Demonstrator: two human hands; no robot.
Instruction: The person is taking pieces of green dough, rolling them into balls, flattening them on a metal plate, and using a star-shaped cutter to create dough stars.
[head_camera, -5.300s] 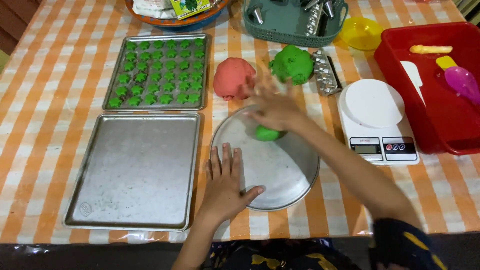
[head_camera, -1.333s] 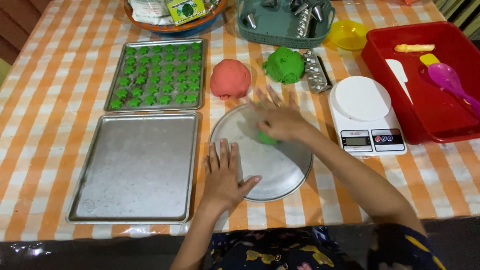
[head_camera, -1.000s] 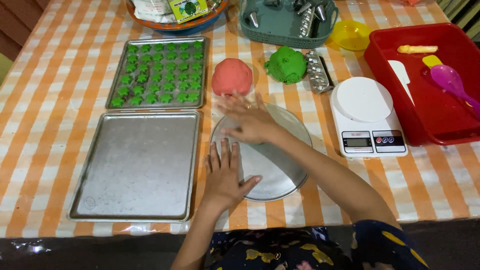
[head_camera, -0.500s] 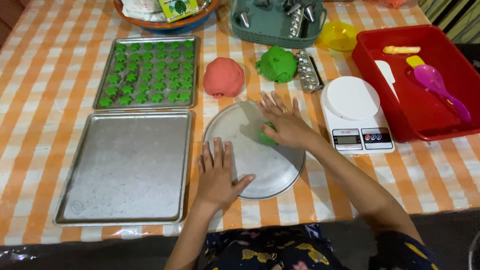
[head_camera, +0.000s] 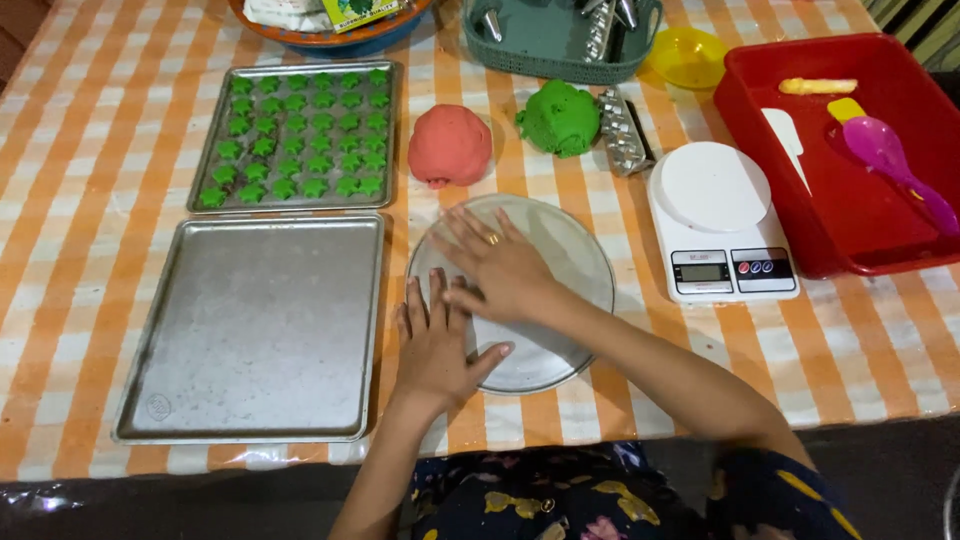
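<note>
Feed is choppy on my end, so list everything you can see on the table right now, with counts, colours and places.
Round metal plate: one, silver, centre, under both hands.
Empty baking tray: one, silver, left of the plate.
Tray of star-shaped dough pieces: one, silver with many green pieces, behind the empty tray.
Red dough ball: one, behind the plate.
Green dough lump: one, right of the red ball.
Metal mould: one, silver, beside the green lump.
Kitchen scale: one, white, right of the plate.
Red tub: one, far right, holding utensils.
Yellow bowl: one, back.
Green basket: one, back, holding metal cones.
Left hand: flat on the plate's near edge.
Right hand: palm down on the plate.
</note>
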